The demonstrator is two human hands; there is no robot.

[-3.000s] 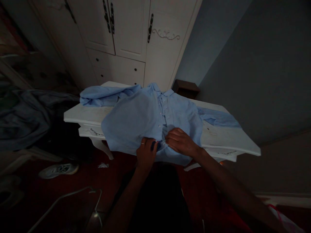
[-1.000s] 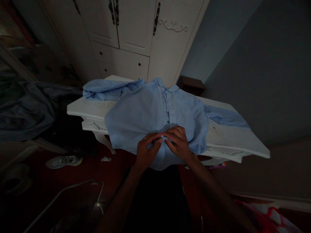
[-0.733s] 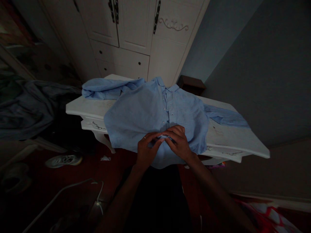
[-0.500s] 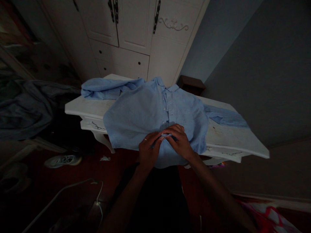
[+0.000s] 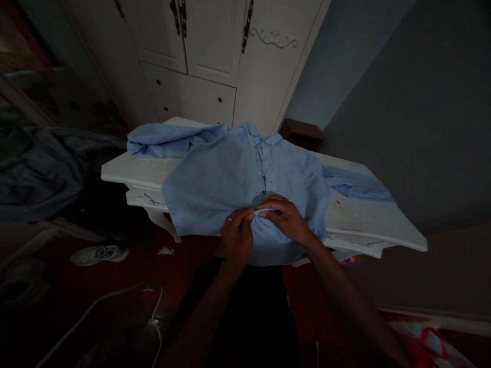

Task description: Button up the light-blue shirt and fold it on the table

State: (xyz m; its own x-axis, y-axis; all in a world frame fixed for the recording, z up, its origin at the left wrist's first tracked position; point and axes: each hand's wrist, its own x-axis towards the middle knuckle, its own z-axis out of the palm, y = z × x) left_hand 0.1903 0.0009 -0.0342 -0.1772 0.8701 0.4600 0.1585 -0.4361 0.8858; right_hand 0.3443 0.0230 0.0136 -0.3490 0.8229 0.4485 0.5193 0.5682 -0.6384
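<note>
A light blue button-up shirt lies spread front side up across a white table, its collar at the far edge and its hem hanging over the near edge. Both sleeves reach out sideways along the tabletop. At the lower part of the front placket, my left hand pinches the cloth between thumb and fingers. Just to its right, my right hand grips the same raised fold, thumb below and fingers above. Several buttons show along the open upper placket. Whether a button is between my fingertips is hidden.
Behind the table stands a white wardrobe. A small brown box-like piece is at the far right. Grey clothes hang at left. On the red floor lie a shoe, a white cable and a pink-and-white bag.
My hands have drawn slightly apart at the placket. The left fingers have curled in more, and the right hand has shifted a little right, showing more of the cloth fold.
</note>
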